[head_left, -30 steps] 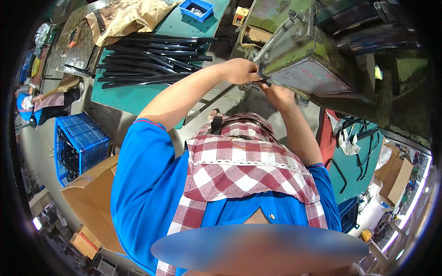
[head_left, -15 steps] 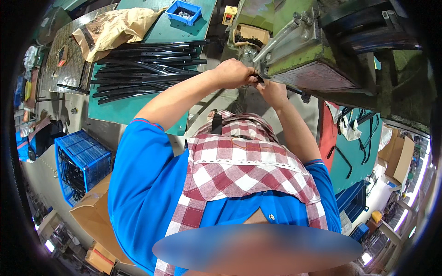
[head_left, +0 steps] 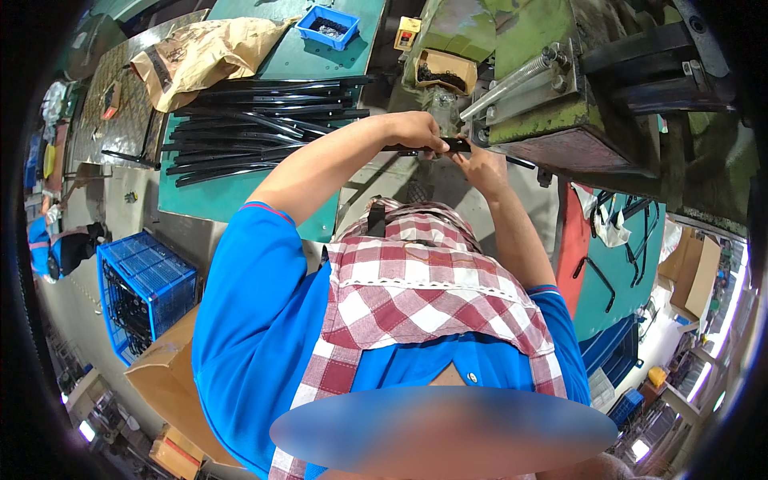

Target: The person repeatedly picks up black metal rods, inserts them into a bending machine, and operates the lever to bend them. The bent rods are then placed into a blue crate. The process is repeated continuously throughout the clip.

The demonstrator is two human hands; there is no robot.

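Note:
My left hand (head_left: 416,130) and my right hand (head_left: 478,164) meet in front of a green press machine (head_left: 544,88). Together they grip a thin black metal strip (head_left: 456,146) that lies level between them, its right end poking out toward the machine's base. My left fingers curl over the strip's left part. My right hand pinches it from below. A pile of several similar long black strips (head_left: 256,128) lies on the green table (head_left: 208,200) to my left.
A crumpled brown paper bag (head_left: 204,56) and a small blue bin (head_left: 328,26) sit at the table's far end. A blue crate (head_left: 144,292) and cardboard boxes (head_left: 160,376) stand at the lower left. Another green bench with black parts (head_left: 624,256) is at the right. A person (head_left: 60,244) works at far left.
The view has shifted so the machine and table sit higher and more to the right. Both hands stay closed on the black strip by the machine.

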